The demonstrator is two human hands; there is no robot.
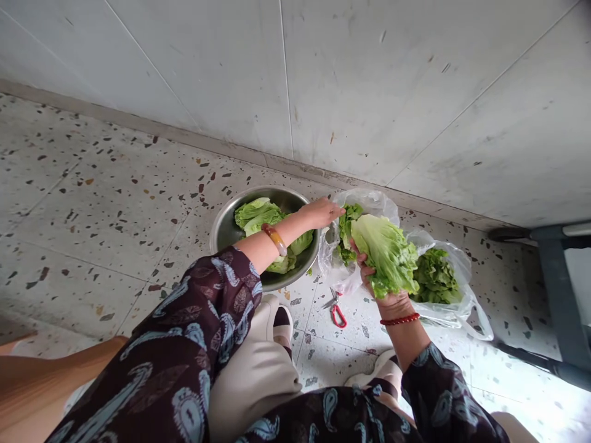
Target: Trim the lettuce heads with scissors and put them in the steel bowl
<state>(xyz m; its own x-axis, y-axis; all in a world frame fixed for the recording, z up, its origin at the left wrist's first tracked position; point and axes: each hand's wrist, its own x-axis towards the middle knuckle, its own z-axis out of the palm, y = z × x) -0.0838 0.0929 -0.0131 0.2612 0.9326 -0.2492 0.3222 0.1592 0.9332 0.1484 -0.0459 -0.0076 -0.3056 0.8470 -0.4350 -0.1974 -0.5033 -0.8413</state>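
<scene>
Head view: one lettuce, upright, leafy end toward the person, grasped in the right hand, fingers wrapped round its side, red beads at the wrist. Left hand, reaching across the bowl to the edge of a clear bag with greens; whether its fingers grip a leaf cannot be told. Metal bowl, on speckled floor, containing further heads. Second bag, right of the held lettuce, with darker leaves. Red-handled scissors, open, on the floor near the first bag.
</scene>
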